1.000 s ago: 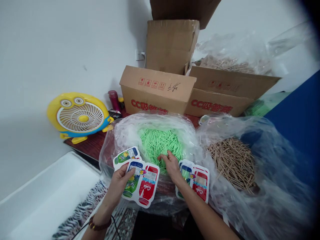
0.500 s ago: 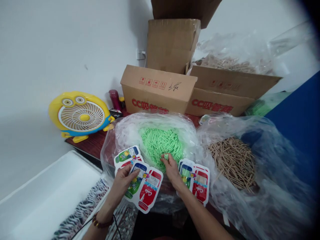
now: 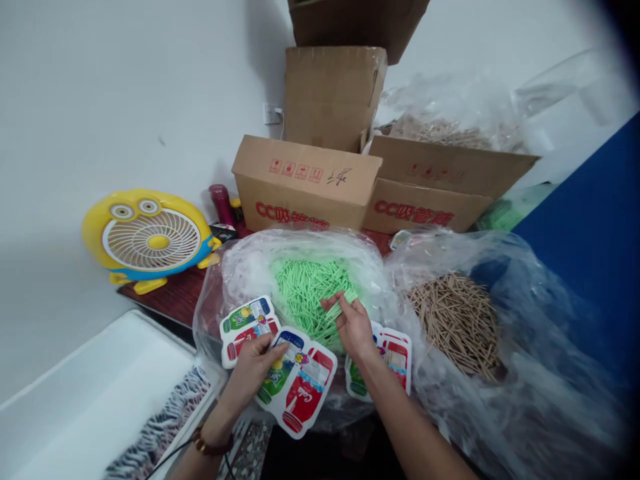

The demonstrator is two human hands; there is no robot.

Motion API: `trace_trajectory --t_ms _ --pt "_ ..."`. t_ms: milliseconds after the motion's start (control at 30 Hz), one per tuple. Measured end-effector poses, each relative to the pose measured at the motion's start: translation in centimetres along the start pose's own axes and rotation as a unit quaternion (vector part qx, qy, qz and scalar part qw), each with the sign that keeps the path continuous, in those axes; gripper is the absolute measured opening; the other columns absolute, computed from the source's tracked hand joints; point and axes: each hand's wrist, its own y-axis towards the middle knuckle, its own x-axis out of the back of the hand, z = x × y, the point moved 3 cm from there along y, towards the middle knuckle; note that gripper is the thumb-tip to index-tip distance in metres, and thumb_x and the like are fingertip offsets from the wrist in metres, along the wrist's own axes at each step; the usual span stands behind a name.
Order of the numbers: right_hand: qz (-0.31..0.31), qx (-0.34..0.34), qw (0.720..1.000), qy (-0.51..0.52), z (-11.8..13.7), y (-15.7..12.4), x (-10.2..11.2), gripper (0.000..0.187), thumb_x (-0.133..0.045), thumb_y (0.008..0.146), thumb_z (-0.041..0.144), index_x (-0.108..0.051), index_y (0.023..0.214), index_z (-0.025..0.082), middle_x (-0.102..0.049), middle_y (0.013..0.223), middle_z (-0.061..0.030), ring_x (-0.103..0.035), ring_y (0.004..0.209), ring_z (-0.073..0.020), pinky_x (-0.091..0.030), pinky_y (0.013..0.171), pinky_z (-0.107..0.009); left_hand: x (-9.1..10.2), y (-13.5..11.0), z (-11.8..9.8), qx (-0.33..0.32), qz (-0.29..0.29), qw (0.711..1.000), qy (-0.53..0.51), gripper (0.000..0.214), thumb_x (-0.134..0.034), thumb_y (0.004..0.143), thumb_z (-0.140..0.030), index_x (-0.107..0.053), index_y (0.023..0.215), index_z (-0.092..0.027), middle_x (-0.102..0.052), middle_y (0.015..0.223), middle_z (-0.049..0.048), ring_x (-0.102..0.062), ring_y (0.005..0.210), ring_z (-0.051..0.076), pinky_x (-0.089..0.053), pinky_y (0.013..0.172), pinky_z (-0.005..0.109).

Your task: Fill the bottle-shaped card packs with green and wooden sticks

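My left hand [image 3: 257, 367] pinches a printed card pouch [image 3: 305, 387] shaped like a green Sprite bottle and a red Cola bottle, with small clear windows. My right hand [image 3: 355, 327] is closed on a few green candy sticks [image 3: 350, 295], just above the heap of green sticks [image 3: 303, 283] in an open clear plastic bag [image 3: 240, 260]. Another such pouch [image 3: 245, 327] lies behind my left hand, on the bag's near side. More pouches [image 3: 400, 360] lie beneath my right wrist, partly hidden by it.
To the right, a second plastic bag [image 3: 530, 287] holds brown sticks [image 3: 457, 320]. Cardboard boxes [image 3: 305, 180] stand along the back. A yellow fan [image 3: 155, 240] sits at the table's left end, above a white bin [image 3: 100, 373] with packed striped-looking pieces [image 3: 160, 427].
My right hand has lifted slightly and turned, and the green sticks now show more plainly between its fingers. The left hand still holds the pouch. The whole view has shifted a little.
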Motion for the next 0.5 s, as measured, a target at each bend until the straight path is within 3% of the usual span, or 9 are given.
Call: trace_trajectory --t_ms 133,267,400,500 --pt "0.033 -0.018 0.995 0.089 2.3 -0.5 -1.0 0.020 -0.074 0.073 0.029 -0.058 0.083 0.023 -0.066 0.079 0.0030 -0.066 0.085 -0.0171 -0.048 0.091 -0.039 -2.3 1.0 -0.1 -0.027 0.024 0.998 0.048 0.033 -0.072 0.070 -0.044 -0.059 0.061 -0.015 -0.057 0.053 -0.0027 -0.049 0.048 0.011 -0.035 0.046 0.020" --pt "0.039 -0.010 0.996 0.083 3.0 -1.3 -1.0 0.019 -0.071 0.076 0.031 -0.056 0.085 0.023 -0.065 0.080 0.0033 -0.065 0.086 -0.0171 -0.048 0.092 -0.042 -3.8 1.4 -0.4 -0.011 0.056 0.998 0.026 0.033 -0.071 0.070 -0.045 -0.061 0.064 -0.015 -0.058 0.054 -0.0020 -0.050 0.049 0.012 -0.036 0.047 0.021" --pt "0.080 -0.006 0.996 -0.023 2.8 -1.5 -0.4 0.017 -0.064 0.083 0.037 -0.056 0.090 0.023 -0.065 0.080 0.0015 -0.065 0.088 -0.0189 -0.046 0.090 -0.039 -4.3 1.6 -0.7 0.009 0.084 0.996 -0.006 0.032 -0.072 0.070 -0.045 -0.062 0.070 -0.015 -0.061 0.061 -0.0005 -0.054 0.053 0.013 -0.040 0.051 0.022" --pt "0.089 -0.004 0.986 -0.143 2.0 -1.2 0.3 0.020 -0.058 0.085 0.040 -0.056 0.092 0.022 -0.067 0.079 0.0004 -0.066 0.086 -0.0201 -0.046 0.084 -0.035 -4.0 2.0 -0.5 0.005 0.061 0.998 0.000 0.032 -0.072 0.070 -0.045 -0.060 0.070 -0.016 -0.060 0.061 -0.0023 -0.052 0.052 0.012 -0.039 0.051 0.022"
